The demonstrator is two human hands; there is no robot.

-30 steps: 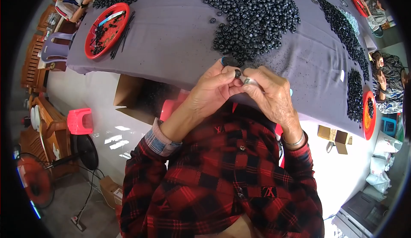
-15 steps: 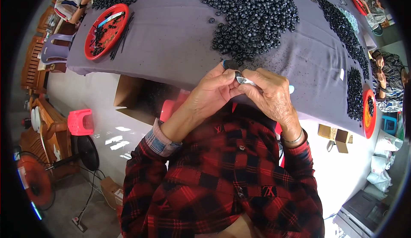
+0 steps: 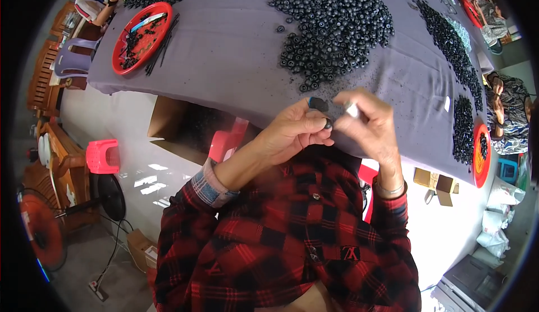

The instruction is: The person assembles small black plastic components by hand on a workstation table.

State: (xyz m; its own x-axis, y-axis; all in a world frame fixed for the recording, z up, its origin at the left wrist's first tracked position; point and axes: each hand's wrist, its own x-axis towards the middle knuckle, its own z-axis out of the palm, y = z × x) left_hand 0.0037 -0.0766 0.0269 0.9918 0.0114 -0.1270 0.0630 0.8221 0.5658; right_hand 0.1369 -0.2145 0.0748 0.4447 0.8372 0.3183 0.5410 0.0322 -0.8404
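Observation:
My left hand [image 3: 291,128] is pinched on a small round black bead [image 3: 328,124] between thumb and fingers, just off the table's near edge. A black cover with a blue rim [image 3: 318,104] wraps the tip of one finger. Close beside it on the right, my right hand [image 3: 375,122] is curled around a small silvery-white tool [image 3: 352,110]; motion smears its fingers and the tool's shape. Just beyond both hands lies a large heap of similar black beads [image 3: 337,23] on the grey tablecloth [image 3: 224,48].
At the left stand a red tray [image 3: 120,62] with black bits and some thin black sticks [image 3: 163,45]. Strips of small dark pieces [image 3: 463,127] and a red dish [image 3: 480,166] lie on the right. A cardboard box [image 3: 168,121] is below the table edge. Other people sit around.
My right hand has pulled slightly apart from the left and blurs with motion. My left hand has shifted a little right and nearer, and the bead in it now shows.

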